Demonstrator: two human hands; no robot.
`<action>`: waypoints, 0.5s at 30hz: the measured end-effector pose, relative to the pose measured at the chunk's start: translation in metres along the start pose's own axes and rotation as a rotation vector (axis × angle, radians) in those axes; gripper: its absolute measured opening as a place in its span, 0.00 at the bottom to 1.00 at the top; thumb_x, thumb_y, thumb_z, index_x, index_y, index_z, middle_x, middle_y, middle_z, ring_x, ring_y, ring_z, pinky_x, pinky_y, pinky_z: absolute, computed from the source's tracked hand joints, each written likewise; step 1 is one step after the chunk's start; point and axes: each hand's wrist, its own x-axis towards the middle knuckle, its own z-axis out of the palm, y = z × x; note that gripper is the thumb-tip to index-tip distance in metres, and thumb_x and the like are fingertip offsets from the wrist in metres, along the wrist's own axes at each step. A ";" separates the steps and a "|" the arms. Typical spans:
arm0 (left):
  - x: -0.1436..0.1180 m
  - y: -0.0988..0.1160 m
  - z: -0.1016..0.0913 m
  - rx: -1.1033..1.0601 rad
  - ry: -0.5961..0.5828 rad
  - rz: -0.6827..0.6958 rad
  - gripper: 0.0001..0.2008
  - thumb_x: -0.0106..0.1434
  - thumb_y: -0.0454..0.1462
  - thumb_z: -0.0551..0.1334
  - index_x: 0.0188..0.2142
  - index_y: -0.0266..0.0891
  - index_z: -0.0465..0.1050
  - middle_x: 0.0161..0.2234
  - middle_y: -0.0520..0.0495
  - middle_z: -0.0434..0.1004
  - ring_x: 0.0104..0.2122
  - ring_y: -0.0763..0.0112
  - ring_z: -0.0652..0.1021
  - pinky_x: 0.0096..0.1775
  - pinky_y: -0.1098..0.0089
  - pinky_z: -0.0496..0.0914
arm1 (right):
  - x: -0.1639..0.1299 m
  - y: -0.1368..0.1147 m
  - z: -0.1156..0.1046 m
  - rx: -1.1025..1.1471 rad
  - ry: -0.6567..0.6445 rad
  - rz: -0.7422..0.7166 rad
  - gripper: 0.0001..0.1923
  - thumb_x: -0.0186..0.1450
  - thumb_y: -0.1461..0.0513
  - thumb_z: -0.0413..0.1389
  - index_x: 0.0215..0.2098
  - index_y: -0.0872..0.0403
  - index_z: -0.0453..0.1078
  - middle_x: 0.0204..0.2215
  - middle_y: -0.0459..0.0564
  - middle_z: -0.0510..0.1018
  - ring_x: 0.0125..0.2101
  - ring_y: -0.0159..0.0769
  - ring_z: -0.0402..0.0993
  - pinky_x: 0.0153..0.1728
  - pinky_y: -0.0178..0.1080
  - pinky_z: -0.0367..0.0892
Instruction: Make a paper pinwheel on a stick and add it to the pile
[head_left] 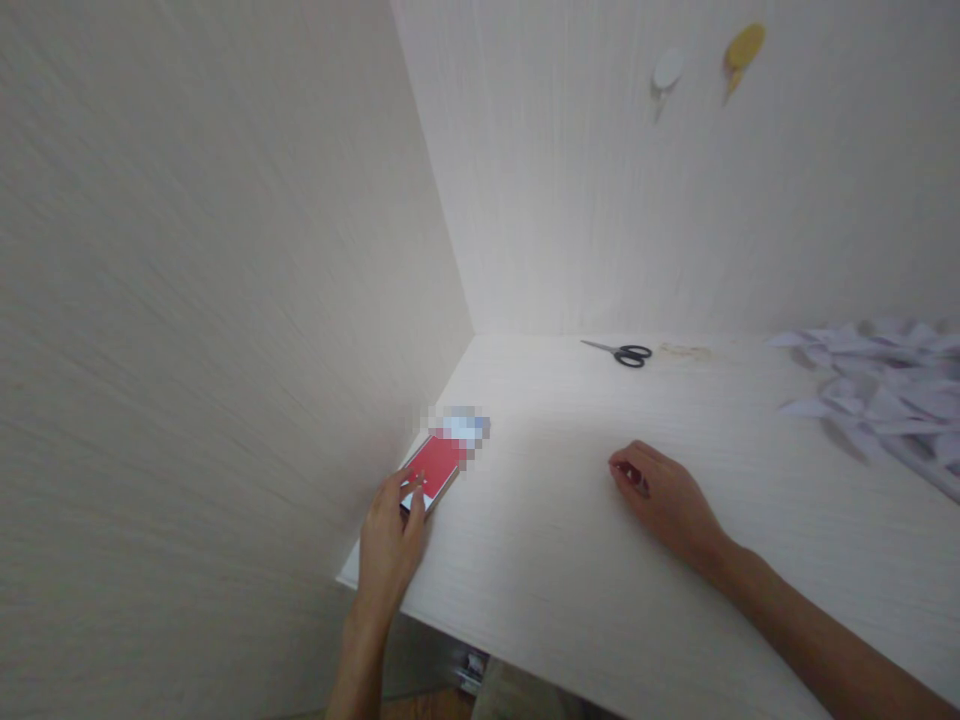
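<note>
My left hand is at the lower end of a smartphone lying on the desk beside the left panel. Its thumb is by the phone's near edge and its fingers reach over the lit, mostly red screen. A blurred patch covers the phone's far end. Farther right, my right hand rests on the desk with its fingers curled inward. Something small and dark red shows inside the curl, too little of it to name.
Black-handled scissors lie near the back panel. A heap of pale purple-white strips spreads along the right side. A white hook and a yellow hook are fixed on the back panel. The white desk ends at a front edge.
</note>
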 end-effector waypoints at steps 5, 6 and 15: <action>0.000 -0.001 0.000 -0.018 0.000 -0.006 0.17 0.59 0.41 0.48 0.44 0.35 0.63 0.38 0.40 0.74 0.37 0.63 0.75 0.38 0.63 0.69 | 0.000 0.000 0.000 0.010 -0.003 -0.003 0.08 0.59 0.64 0.44 0.27 0.54 0.64 0.25 0.47 0.69 0.24 0.30 0.65 0.25 0.33 0.61; 0.000 -0.001 0.000 -0.019 -0.007 -0.015 0.17 0.59 0.42 0.48 0.44 0.35 0.63 0.38 0.40 0.74 0.37 0.63 0.75 0.38 0.63 0.69 | 0.000 0.000 0.000 0.011 -0.007 -0.002 0.08 0.59 0.64 0.44 0.27 0.54 0.63 0.25 0.47 0.69 0.24 0.30 0.65 0.26 0.33 0.61; 0.000 0.000 -0.001 -0.027 -0.017 -0.011 0.17 0.59 0.42 0.49 0.44 0.35 0.63 0.39 0.40 0.74 0.39 0.63 0.75 0.39 0.63 0.68 | 0.000 0.000 0.000 -0.011 0.023 0.017 0.09 0.58 0.62 0.44 0.24 0.54 0.64 0.23 0.47 0.70 0.22 0.29 0.65 0.24 0.33 0.59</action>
